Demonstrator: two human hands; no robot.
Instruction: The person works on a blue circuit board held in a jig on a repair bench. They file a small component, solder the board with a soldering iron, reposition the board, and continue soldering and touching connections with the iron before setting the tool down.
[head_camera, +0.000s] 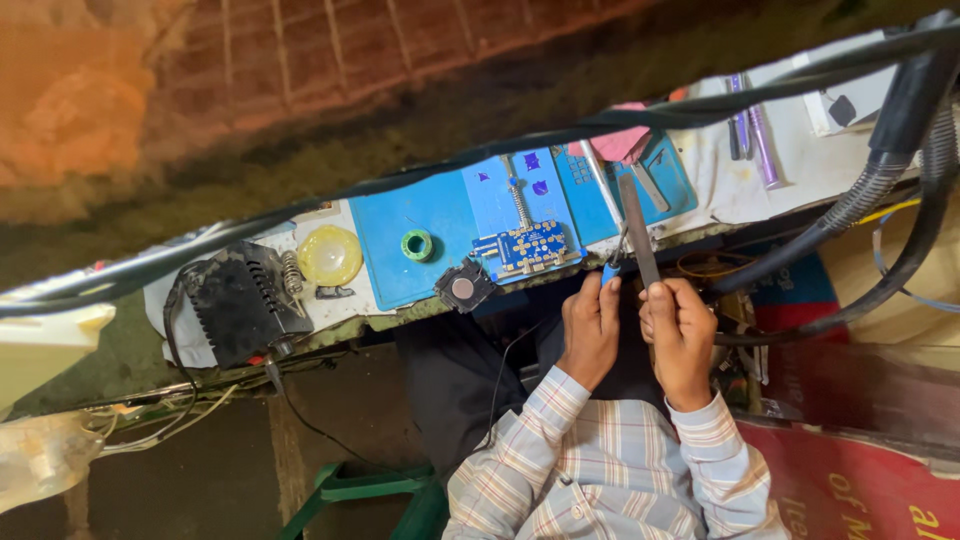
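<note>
The left hand (590, 330) is closed around a small blue-handled tool (610, 268), and the right hand (678, 335) grips a long dark flat tool (636, 228) that points up toward the counter (760, 185). Both tools reach the near edge of the blue mat (420, 270), just right of a blue circuit board (530, 247). A green solder spool (417, 244) lies further left on the mat.

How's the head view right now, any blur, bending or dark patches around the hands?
Head view: wide-angle bending curves the bench edge and the black cable; the blue mat is evenly lit; the left hand and right hand are sharp; the floor below is dim, the upper left corner orange-tinted and soft.
</note>
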